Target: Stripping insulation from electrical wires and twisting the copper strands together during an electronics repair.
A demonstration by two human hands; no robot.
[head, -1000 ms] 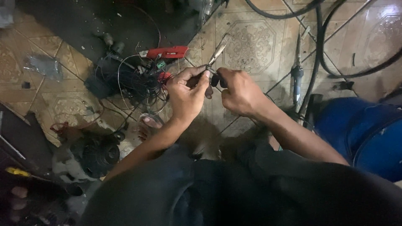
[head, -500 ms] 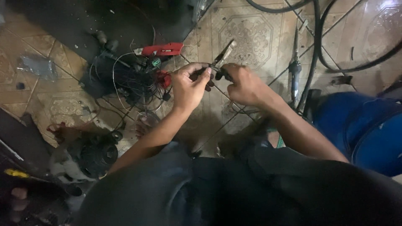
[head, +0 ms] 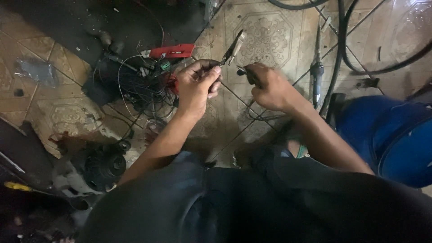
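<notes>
The left hand (head: 196, 86) has its fingers curled tight around the handles of a pair of pliers (head: 231, 50), whose nose points toward 1 o'clock above the patterned tile floor (head: 270, 36). Just beside it at 3 o'clock, the right hand (head: 266, 86) pinches a small dark part (head: 241, 70) between thumb and fingertips. At 9 o'clock from the left hand lies a tangle of black wires (head: 135, 87) with a red tool (head: 173, 51) above it. A black hose (head: 342, 49) runs at 2 o'clock.

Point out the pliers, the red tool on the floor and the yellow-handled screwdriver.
pliers (head: 232, 48), head view, on the metal jaws above the left hand.
red tool (head: 173, 51), head view, mid-body.
yellow-handled screwdriver (head: 17, 186), head view, on the handle.
</notes>
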